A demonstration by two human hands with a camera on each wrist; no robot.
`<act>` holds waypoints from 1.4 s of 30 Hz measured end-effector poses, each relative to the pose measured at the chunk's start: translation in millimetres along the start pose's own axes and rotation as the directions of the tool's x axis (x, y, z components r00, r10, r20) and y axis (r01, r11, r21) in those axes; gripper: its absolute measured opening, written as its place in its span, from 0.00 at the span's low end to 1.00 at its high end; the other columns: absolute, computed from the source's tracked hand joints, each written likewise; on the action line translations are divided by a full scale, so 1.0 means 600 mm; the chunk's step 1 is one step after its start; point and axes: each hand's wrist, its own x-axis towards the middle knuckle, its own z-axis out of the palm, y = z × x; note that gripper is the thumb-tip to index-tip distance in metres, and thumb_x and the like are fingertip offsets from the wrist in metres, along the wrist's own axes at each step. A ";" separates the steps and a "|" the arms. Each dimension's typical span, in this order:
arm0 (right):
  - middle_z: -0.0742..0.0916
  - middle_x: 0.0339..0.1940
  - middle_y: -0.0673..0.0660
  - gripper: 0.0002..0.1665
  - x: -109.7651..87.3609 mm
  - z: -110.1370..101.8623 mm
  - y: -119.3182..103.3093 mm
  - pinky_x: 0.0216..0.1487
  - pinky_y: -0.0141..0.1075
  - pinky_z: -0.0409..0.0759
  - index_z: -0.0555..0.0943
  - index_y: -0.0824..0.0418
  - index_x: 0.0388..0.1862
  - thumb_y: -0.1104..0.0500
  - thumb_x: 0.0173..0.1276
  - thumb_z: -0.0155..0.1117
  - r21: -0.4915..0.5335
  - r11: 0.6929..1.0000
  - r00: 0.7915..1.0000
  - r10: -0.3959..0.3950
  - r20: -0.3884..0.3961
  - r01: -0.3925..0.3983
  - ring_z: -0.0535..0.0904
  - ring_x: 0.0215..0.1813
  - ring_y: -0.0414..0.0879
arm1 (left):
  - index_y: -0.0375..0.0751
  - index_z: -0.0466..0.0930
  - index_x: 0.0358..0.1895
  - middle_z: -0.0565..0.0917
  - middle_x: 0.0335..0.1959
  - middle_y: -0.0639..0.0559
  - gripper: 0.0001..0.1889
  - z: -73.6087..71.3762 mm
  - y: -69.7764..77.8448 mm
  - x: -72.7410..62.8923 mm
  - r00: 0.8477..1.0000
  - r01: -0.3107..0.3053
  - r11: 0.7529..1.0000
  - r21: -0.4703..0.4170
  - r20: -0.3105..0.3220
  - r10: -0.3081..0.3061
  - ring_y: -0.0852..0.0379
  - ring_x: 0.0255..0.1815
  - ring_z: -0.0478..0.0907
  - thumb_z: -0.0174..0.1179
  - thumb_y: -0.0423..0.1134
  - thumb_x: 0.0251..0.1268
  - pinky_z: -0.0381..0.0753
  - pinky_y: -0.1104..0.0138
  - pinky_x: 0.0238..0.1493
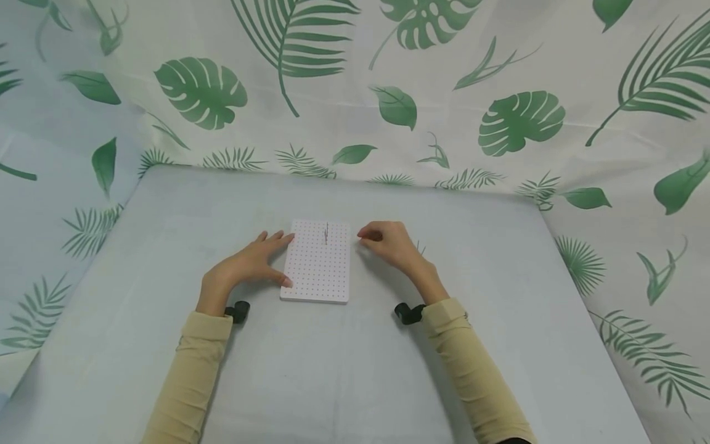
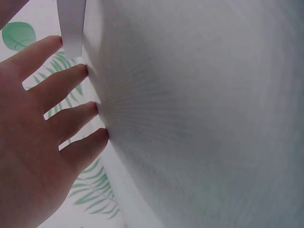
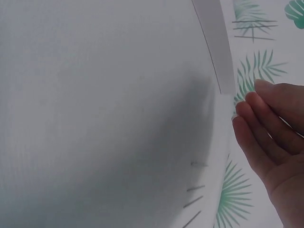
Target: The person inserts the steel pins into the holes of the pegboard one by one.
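A white pegboard (image 1: 316, 271) with rows of small holes lies flat on the table. A few thin metal pins (image 1: 326, 234) stand up from its far part; the right wrist view shows such pins (image 3: 254, 29) side-on. My left hand (image 1: 246, 265) is spread along the board's left side, thumb and a fingertip touching its edge. Just off the right edge, my right hand (image 1: 391, 243) hovers with fingers bent together and thumb close by. Nothing shows between its fingertips. Several more thin pins (image 3: 194, 197) lie on the table beside the right hand.
A pale cloth covers the table (image 1: 344, 370). Behind and beside it hangs a white curtain (image 1: 344, 129) printed with green leaves. Dark wrist cameras (image 1: 409, 313) jut inward from both cuffs.
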 end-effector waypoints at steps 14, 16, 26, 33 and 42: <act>0.91 0.44 0.61 0.12 -0.014 -0.016 0.026 0.48 0.44 0.87 0.87 0.66 0.50 0.65 0.70 0.69 0.003 0.999 0.999 0.032 0.010 -0.032 0.88 0.47 0.52 | 0.46 0.50 0.84 0.46 0.86 0.38 0.56 -0.002 0.003 -0.002 1.000 0.010 1.000 0.000 0.003 -0.010 0.31 0.85 0.31 0.76 0.49 0.56 0.39 0.32 0.79; 0.91 0.44 0.60 0.12 -0.015 -0.018 0.030 0.49 0.44 0.87 0.87 0.65 0.50 0.64 0.70 0.69 0.001 0.999 0.999 0.041 0.011 -0.041 0.88 0.47 0.52 | 0.45 0.50 0.84 0.46 0.85 0.38 0.56 -0.002 0.004 -0.003 1.000 0.008 1.000 -0.001 0.002 -0.008 0.31 0.85 0.31 0.77 0.49 0.56 0.39 0.32 0.79; 0.88 0.47 0.63 0.19 -0.032 -0.029 0.057 0.54 0.47 0.84 0.83 0.69 0.56 0.64 0.68 0.71 -0.005 0.999 0.999 0.037 0.018 -0.037 0.84 0.50 0.55 | 0.43 0.51 0.84 0.47 0.85 0.37 0.57 -0.003 0.006 -0.008 1.000 -0.008 1.000 -0.009 -0.003 0.008 0.30 0.85 0.33 0.78 0.49 0.54 0.40 0.32 0.79; 0.87 0.52 0.65 0.24 -0.041 -0.036 0.069 0.57 0.50 0.83 0.81 0.71 0.60 0.63 0.67 0.72 -0.033 0.999 0.998 0.024 0.061 -0.022 0.83 0.53 0.57 | 0.42 0.51 0.83 0.47 0.85 0.35 0.56 -0.004 0.005 -0.009 1.000 -0.023 1.000 -0.014 -0.007 0.023 0.29 0.84 0.33 0.77 0.48 0.55 0.41 0.31 0.79; 0.87 0.47 0.64 0.28 -0.045 -0.042 0.074 0.54 0.48 0.82 0.81 0.72 0.61 0.62 0.64 0.76 -0.060 0.998 0.996 0.028 0.088 -0.022 0.82 0.50 0.56 | 0.42 0.51 0.84 0.47 0.85 0.35 0.56 -0.002 0.003 -0.006 1.000 -0.029 0.999 -0.015 -0.007 0.029 0.29 0.84 0.33 0.77 0.48 0.56 0.41 0.31 0.79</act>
